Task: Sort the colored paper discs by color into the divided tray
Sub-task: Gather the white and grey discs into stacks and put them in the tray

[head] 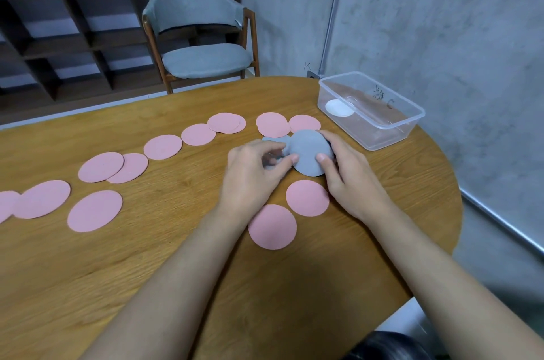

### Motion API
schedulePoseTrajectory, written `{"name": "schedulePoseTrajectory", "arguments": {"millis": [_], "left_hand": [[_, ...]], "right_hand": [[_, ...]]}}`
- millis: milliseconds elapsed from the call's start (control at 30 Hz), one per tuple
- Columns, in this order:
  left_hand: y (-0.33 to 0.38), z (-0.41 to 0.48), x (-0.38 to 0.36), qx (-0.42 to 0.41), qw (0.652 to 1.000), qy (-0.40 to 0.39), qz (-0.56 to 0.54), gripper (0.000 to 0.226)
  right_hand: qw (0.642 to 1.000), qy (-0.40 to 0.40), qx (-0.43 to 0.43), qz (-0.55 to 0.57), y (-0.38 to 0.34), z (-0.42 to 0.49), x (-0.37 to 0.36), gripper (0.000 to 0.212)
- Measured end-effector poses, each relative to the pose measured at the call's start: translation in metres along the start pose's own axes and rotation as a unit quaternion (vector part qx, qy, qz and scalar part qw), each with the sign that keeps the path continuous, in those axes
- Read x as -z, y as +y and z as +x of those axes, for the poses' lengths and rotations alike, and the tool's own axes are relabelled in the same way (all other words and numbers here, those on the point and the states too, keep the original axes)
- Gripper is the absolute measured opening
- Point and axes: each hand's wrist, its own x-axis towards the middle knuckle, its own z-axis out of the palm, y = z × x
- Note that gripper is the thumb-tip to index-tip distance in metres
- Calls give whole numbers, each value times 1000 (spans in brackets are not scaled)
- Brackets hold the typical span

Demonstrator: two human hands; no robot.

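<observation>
**Counter** [176,256]: wooden, rounded end at the right.

**Pink discs** [101,166]: loose row from the far left edge up towards the tray, several overlapping in pairs. Two more lie near the wrists. All lie flat.

**Left hand** [256,174]: fingers curled and pinching at the flat grey disc [275,140], which lies partly under it. The thumb tip meets the edge of the raised grey disc.

**Raised grey disc** [309,150]: tilted up off the counter between both hands, just in front of two pink discs. Whether it is one sheet or a small stack cannot be told.

**Right hand** [350,180]: grips the raised grey disc, thumb pressed on its near face and fingers hidden behind it.

**Tray** [385,138]: clear plastic, near the counter's right edge and apart from the hands. A white disc [339,108] lies in its left end.

**Handling, judged:** the discs are thin, very light paper that bends easily and creases under a hard pinch. Flat ones give no purchase from above. The best hold is at the rim, got by sliding a fingertip under or nudging the disc over a neighbour, then pinching lightly. Stacked sheets are likely to slip apart and drift when dropped, so they should be released low over the compartment.
</observation>
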Motion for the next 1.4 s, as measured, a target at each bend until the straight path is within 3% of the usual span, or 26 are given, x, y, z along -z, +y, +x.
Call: {"name": "schedulePoseTrajectory", "arguments": {"millis": [133, 233, 467, 667, 833, 1033, 1200, 1400], "left_hand": [[-19, 0, 15, 18, 988, -57, 140, 54], [-19, -2, 18, 24, 980, -91, 175, 64], [-21, 4, 24, 86, 991, -98, 31, 61], [-28, 12, 29, 112, 986, -96, -78, 23], [-19, 13, 28, 117, 972, -97, -177, 12], [-2, 5, 9, 74, 991, -44, -100, 16], [10, 4, 1, 55, 996, -34, -64, 57], [13, 4, -1, 23, 998, -28, -42, 48]], "right_hand": [[999, 28, -33, 2, 5, 2, 1, 40], [999, 27, -39, 3, 3, 2, 1, 40], [999, 30, -42, 13, 0, 2, 3, 40], [998, 36, -46, 28, 1, 3, 3, 39], [997, 32, -51, 54, 4, 3, 3, 39], [998, -4, -26, 50, 5, 1, 2, 47], [998, -19, -1, 56, 4, -1, 2, 47], [996, -46, -10, 72, 0, -2, 1, 56]]}}
